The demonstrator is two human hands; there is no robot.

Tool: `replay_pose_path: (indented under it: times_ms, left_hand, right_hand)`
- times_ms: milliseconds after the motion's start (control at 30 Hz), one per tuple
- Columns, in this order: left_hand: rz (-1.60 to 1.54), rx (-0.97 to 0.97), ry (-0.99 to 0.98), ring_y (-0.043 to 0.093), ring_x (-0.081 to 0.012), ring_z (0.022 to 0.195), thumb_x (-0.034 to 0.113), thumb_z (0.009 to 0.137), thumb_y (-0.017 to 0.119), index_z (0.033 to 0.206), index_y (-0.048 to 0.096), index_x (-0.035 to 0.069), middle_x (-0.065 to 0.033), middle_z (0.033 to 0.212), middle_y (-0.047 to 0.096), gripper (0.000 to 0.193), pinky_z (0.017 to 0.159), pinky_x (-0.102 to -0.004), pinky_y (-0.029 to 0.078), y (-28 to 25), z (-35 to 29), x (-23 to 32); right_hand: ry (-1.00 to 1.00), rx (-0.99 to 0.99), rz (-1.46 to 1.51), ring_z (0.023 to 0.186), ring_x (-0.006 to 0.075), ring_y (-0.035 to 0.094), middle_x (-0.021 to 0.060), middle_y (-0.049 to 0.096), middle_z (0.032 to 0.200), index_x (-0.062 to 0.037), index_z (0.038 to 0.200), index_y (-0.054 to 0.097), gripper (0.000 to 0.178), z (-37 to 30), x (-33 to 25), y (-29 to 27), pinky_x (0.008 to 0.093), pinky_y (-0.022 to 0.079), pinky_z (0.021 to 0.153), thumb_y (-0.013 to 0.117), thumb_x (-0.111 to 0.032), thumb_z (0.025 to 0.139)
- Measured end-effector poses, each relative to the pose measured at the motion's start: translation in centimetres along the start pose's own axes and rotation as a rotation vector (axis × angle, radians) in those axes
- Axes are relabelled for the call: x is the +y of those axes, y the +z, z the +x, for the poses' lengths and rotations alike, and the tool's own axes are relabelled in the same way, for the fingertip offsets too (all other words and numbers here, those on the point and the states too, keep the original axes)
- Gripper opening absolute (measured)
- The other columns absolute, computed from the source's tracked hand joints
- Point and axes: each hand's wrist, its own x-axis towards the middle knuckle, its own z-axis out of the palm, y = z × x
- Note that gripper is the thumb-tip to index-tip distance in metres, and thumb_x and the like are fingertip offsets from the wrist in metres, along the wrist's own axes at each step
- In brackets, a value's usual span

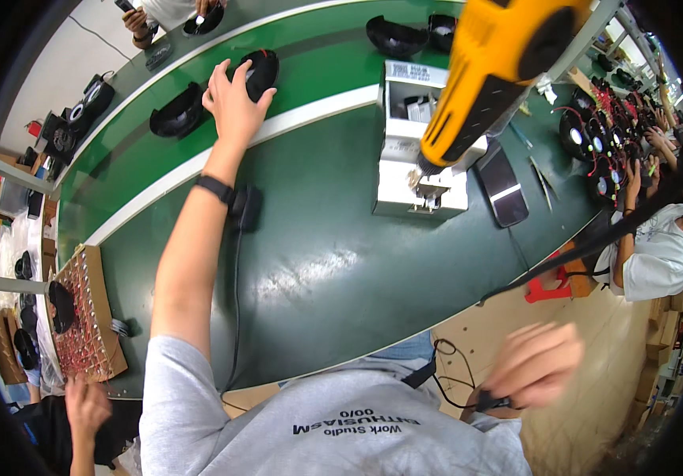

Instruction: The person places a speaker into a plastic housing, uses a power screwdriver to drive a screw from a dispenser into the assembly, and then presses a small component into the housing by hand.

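Observation:
My left hand (237, 101) reaches out over the green belt, fingers spread. Its thumb and forefinger lie at the near edge of a round black shell (262, 78) with a bit of red on it; whether they touch it I cannot tell. Just left of that hand is another black curved shell (175, 115). My right hand (535, 366) is off the table at the lower right, smeared by motion, so its fingers cannot be read. A yellow and black power screwdriver (468, 103) hangs nose down above a white box-like fixture (420, 189) with a metal clamp.
A phone (503, 190) and tweezers (541, 182) lie right of the fixture. More black shells (397, 36) sit farther along the belt. A carton of red-wired parts (88, 317) stands at the left. A black cable (237, 309) crosses the table. Co-workers' hands (88, 408) show around the edges.

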Motion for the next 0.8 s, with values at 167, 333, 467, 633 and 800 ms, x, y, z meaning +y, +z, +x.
replay_pose_path:
  times_ms: [167, 333, 467, 633, 800]
  left_hand:
    - [-0.882, -0.090, 0.179, 0.058, -0.0284, 0.118, 0.021, 0.088, 0.058, 0.121, 0.063, 0.000, -0.0153, 0.126, 0.062, 0.039, 0.099, -0.0376, 0.044, -6.0, -2.4, 7.4]
    - [-1.101, -0.209, 0.311, 0.051, -0.0342, 0.126, 0.041, 0.065, 0.084, 0.130, 0.061, 0.005, -0.0143, 0.134, 0.056, 0.077, 0.108, -0.0451, 0.038, -11.3, -4.1, 15.6]
    - [-0.987, -0.140, 0.321, 0.053, -0.0332, 0.118, 0.023, 0.072, 0.083, 0.107, 0.065, 0.004, -0.0109, 0.126, 0.059, 0.043, 0.101, -0.0450, 0.036, -11.4, -4.1, 18.2]
    - [-1.063, -0.055, 0.191, 0.056, -0.0316, 0.105, 0.011, 0.070, 0.078, 0.096, 0.065, 0.002, -0.0100, 0.111, 0.063, 0.031, 0.093, -0.0405, 0.041, -10.8, -3.9, 17.4]
    - [-1.073, 0.015, 0.090, 0.061, -0.0336, 0.091, 0.009, 0.070, 0.077, 0.099, 0.065, 0.002, -0.0127, 0.095, 0.064, 0.032, 0.083, -0.0402, 0.048, -9.6, -3.8, 16.5]
  right_hand:
    - [0.228, 1.052, -0.255, 0.068, 0.0080, 0.055, 0.0033, 0.062, 0.083, -0.0014, 0.102, 0.061, 0.017, 5.2, 5.2, -7.9, 0.0220, 0.042, 0.061, 0.062, -0.018, 0.097]
    - [0.066, 0.723, -0.333, 0.105, 0.0158, 0.062, 0.0048, 0.067, 0.120, -0.0032, 0.130, 0.060, 0.044, 11.5, 15.3, -14.1, 0.0304, 0.051, 0.092, 0.072, -0.006, 0.089]
    - [-0.054, 0.561, -0.393, 0.106, 0.0153, 0.064, 0.0108, 0.067, 0.113, -0.0029, 0.127, 0.060, 0.034, 11.7, 20.9, -18.9, 0.0279, 0.052, 0.093, 0.063, -0.018, 0.096]
    - [0.192, 0.545, -0.338, 0.073, 0.0053, 0.054, -0.0016, 0.057, 0.079, -0.0047, 0.117, 0.060, 0.028, 15.1, 14.9, -14.4, 0.0185, 0.043, 0.065, 0.073, -0.016, 0.095]
    - [0.384, 0.619, -0.552, 0.094, 0.0188, 0.061, 0.0103, 0.066, 0.112, -0.0050, 0.127, 0.061, 0.047, 13.2, 15.5, -16.4, 0.0348, 0.052, 0.083, 0.077, -0.024, 0.087]
